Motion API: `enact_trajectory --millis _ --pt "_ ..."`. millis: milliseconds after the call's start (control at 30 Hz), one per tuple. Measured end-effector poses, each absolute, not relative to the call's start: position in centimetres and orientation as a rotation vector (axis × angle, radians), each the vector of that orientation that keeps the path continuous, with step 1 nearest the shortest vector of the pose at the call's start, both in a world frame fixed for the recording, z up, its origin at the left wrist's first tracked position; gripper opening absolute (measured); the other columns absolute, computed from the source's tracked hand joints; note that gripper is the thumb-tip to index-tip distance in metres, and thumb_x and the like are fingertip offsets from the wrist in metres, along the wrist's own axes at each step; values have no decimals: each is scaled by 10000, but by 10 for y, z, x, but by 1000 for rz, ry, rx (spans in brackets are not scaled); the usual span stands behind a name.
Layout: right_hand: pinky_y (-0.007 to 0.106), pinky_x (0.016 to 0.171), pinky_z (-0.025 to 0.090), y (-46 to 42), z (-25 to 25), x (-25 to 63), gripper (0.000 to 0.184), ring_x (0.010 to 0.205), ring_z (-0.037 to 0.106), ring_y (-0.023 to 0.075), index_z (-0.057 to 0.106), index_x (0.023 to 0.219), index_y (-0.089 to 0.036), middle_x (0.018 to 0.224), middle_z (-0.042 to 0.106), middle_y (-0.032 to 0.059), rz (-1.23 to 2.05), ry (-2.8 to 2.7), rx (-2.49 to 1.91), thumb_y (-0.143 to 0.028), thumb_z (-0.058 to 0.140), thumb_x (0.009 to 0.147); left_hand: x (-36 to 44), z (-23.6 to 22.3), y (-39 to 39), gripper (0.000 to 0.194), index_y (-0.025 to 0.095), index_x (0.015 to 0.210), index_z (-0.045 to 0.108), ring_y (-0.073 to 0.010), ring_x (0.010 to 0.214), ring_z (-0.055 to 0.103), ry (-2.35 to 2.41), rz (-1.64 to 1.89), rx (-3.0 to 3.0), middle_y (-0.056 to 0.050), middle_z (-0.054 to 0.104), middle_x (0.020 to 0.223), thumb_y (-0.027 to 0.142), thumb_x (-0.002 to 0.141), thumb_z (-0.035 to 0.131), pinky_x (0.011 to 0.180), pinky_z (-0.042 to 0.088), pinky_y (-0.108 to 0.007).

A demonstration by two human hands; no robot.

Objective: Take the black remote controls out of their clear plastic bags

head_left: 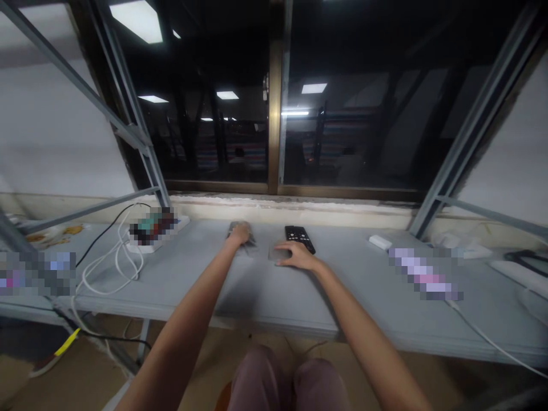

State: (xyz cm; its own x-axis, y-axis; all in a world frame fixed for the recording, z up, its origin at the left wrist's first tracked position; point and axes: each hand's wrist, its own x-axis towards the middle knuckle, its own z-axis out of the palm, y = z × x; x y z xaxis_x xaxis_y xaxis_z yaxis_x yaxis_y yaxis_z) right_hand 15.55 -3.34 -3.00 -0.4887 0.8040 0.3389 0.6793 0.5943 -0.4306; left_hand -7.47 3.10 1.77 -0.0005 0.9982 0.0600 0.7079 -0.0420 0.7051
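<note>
My left hand (240,233) reaches to the back middle of the grey tabletop (265,291). It is over a dark, flat object (252,240) that I cannot make out; the fingers are smeared by motion. To its right, my right hand (299,255) is low over the table with thumb and fingers apart. A small, see-through flat piece (273,252) shows at its fingertips, and whether they touch it is unclear. Just behind the right hand lies a black remote control (301,237) with rows of buttons, its near part beside the knuckles.
At left, a white power strip (148,246) carries blurred-out items and looped white cables (113,288). On the right lie a small white block (379,242) and a pixelated purplish object (423,274) with a white cable. Metal frame posts (471,125) flank the dark window (355,137).
</note>
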Motion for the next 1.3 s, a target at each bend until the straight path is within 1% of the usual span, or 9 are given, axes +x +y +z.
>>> enact_trajectory --millis 67,167,267,400,500,633,833,1033,1300 --pt "417 1018 369 -29 -34 157 483 1173 535 263 668 1122 -237 1242 614 75 360 -2342 -1122 -381 765 671 -68 24 21 320 42 1055 585 -341 1117 519 1963 757 1943 -262 541 1142 -25 757 488 899 399 -447" --pt "379 979 412 -28 -37 155 343 1098 593 243 699 1066 -212 1153 666 76 394 -2329 -1074 -311 703 738 -57 23 3 333 69 1104 580 -313 1098 511 2232 683 2355 -227 512 1189 39 837 384 883 405 -427" --pt "365 931 444 -32 -38 152 224 1017 633 229 724 996 -219 1058 706 55 344 -2299 -1082 -244 617 801 -52 8 -7 323 108 1111 588 -281 1056 509 2187 733 2683 -181 520 1196 101 869 374 867 406 -407" --pt "360 880 468 -37 -38 153 215 949 644 215 731 961 -226 985 725 43 207 -2286 -1064 -239 548 850 -56 -18 -6 264 137 1050 615 -267 1057 481 1966 874 2926 -143 527 1216 149 871 422 888 380 -411" --pt "364 857 471 -37 -41 156 225 920 639 211 728 945 -226 950 726 50 73 -2255 -1073 -219 519 863 -56 -26 -4 225 147 1007 628 -254 1049 477 1877 1008 2919 -122 549 1186 157 863 455 922 354 -414" --pt "394 877 442 -39 -43 160 223 935 615 210 720 914 -244 957 715 45 -68 -2208 -1056 -183 515 851 -46 -24 -8 212 163 991 628 -242 1048 472 1758 1157 2876 -110 560 1155 154 859 463 947 334 -422" --pt "430 891 420 -43 -41 161 202 936 596 217 712 843 -256 948 704 38 -110 -2110 -1101 -180 525 833 -38 -27 -15 212 171 965 635 -250 1050 470 1589 1152 2872 -109 570 1133 142 854 456 976 308 -443" --pt "413 863 425 -41 -44 161 188 922 586 216 702 815 -260 935 694 36 -132 -2091 -1055 -172 537 829 -40 -31 -17 198 183 923 635 -246 1057 468 1601 1192 2774 -90 582 1111 114 828 476 979 305 -453" --pt "394 820 411 -42 -50 150 178 917 583 225 662 760 -266 934 677 29 -203 -2083 -1101 -152 532 801 -40 -35 -14 181 200 894 610 -213 990 489 1604 1341 2591 -52 599 1033 96 811 489 954 313 -439"
